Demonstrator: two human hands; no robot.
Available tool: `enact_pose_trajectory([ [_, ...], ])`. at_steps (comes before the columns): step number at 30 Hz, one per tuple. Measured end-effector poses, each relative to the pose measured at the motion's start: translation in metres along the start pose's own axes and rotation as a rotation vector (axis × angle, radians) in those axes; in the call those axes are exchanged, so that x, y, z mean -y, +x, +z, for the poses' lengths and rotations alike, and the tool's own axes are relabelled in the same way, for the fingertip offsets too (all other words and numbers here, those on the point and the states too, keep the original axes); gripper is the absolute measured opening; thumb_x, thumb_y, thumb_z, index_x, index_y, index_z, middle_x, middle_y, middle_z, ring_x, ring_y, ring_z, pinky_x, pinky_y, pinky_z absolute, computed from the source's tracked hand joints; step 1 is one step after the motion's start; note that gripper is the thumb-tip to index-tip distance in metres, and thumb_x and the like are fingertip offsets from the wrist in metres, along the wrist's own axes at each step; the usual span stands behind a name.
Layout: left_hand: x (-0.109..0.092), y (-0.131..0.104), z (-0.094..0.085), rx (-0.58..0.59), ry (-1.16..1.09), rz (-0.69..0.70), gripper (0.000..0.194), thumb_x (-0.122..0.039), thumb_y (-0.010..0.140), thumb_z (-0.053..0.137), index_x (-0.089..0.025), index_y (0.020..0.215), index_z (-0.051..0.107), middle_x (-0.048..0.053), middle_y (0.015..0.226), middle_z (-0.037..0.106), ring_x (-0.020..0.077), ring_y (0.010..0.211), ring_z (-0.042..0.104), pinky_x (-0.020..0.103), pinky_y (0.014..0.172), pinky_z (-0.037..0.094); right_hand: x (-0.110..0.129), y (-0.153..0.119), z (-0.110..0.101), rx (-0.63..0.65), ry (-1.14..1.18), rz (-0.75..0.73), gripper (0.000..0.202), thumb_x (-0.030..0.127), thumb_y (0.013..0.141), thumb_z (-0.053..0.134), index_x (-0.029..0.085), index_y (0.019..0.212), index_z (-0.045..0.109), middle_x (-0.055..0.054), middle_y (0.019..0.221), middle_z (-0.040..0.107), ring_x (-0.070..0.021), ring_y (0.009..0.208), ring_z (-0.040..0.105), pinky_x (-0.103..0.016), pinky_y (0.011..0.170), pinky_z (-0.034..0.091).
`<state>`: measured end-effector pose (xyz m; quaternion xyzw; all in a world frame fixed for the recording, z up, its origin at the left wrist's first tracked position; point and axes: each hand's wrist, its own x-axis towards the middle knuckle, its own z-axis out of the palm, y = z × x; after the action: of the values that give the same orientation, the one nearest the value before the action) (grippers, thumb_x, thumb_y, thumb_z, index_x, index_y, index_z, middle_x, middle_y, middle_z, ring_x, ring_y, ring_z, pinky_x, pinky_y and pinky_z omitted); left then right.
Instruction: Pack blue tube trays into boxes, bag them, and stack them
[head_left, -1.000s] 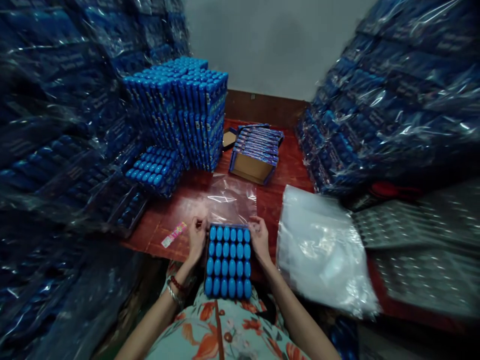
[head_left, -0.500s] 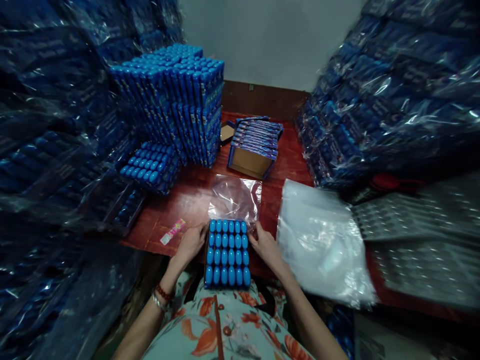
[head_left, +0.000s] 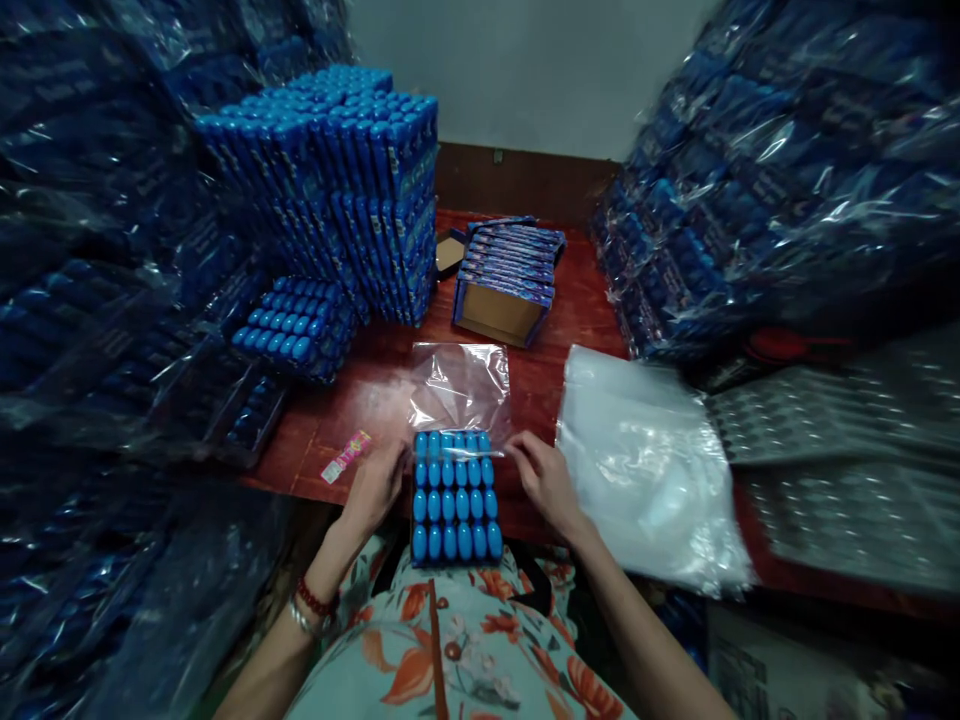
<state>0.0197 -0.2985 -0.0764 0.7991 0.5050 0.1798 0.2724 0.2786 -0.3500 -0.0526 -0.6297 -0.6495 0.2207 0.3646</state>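
Observation:
A tray of glossy blue egg-shaped pieces [head_left: 456, 505] lies in front of my body at the table's front edge. The mouth of a clear plastic bag [head_left: 461, 385] covers the tray's far row, while the rest of the bag lies flat beyond it. My left hand [head_left: 377, 487] is closed at the bag's left corner, beside the tray; its fingertips are partly hidden. On the other side, my right hand [head_left: 541, 475] pinches the bag's right corner between thumb and fingers, a little apart from the tray.
Tall stacks of blue trays [head_left: 337, 190] stand at the back left, beside a smaller stack [head_left: 289, 325]. Folded cardboard boxes [head_left: 506, 275] sit at the back. Clear bags [head_left: 645, 470] are piled at right, near moulded plastic sheets [head_left: 840, 480]. A pink label strip [head_left: 346, 456] lies at left.
The bag's mouth has come toward me over the tray's far row. My right hand has moved slightly right, away from the tray's side, and the view has shifted a little.

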Motion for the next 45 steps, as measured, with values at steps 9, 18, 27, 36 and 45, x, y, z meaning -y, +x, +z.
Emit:
enact_pose_trajectory([
  [9,0.035,-0.119,0.037,0.187,0.152,0.198,0.038,-0.019,0.09,0.026,-0.024,0.09,0.064,0.006,0.074,0.063,0.0208,0.073,0.058,0.033,0.074,0.046,-0.018,-0.146,0.006,0.17,-0.265,-0.276,0.028,0.011,0.086,0.039,0.024,0.097,0.061,-0.006,0.079,0.065,-0.0199,0.077,0.062,-0.033,0.066,0.053],
  [18,0.001,-0.095,0.015,0.415,0.374,-0.04,0.028,-0.028,0.086,0.052,-0.015,0.11,0.056,0.013,0.104,0.065,0.0273,0.1,0.059,0.038,0.086,0.044,-0.01,-0.113,0.023,0.15,-0.563,-0.185,0.034,0.035,0.091,0.045,0.014,0.116,0.052,-0.013,0.101,0.064,-0.0235,0.089,0.062,-0.035,0.074,0.049],
  [27,-0.032,-0.032,-0.024,0.5,0.5,0.24,0.027,-0.021,0.094,0.038,-0.015,0.087,0.063,0.008,0.082,0.068,0.024,0.079,0.063,0.034,0.074,0.043,0.003,-0.034,-0.011,0.047,-0.439,-0.461,0.034,0.021,0.096,0.033,0.017,0.073,0.058,-0.002,0.062,0.056,-0.0138,0.057,0.048,-0.027,0.057,0.035],
  [36,-0.081,0.042,-0.141,-0.263,0.317,0.31,0.027,-0.021,0.088,0.043,-0.017,0.101,0.067,0.009,0.094,0.071,0.0249,0.088,0.063,0.038,0.079,0.043,0.066,0.064,-0.065,-0.405,-0.106,-0.381,0.02,0.029,0.089,0.053,0.023,0.1,0.069,-0.004,0.1,0.069,-0.0171,0.091,0.063,-0.03,0.081,0.048],
  [45,-0.074,0.106,-0.097,-0.425,-1.129,0.056,0.029,-0.041,0.074,0.069,-0.013,0.082,0.071,0.008,0.084,0.073,0.0178,0.077,0.068,0.029,0.075,0.051,0.072,0.124,-0.047,-0.447,0.555,-0.013,0.026,0.043,0.082,0.056,0.018,0.081,0.06,0.003,0.056,0.062,-0.0147,0.053,0.061,-0.026,0.059,0.046],
])
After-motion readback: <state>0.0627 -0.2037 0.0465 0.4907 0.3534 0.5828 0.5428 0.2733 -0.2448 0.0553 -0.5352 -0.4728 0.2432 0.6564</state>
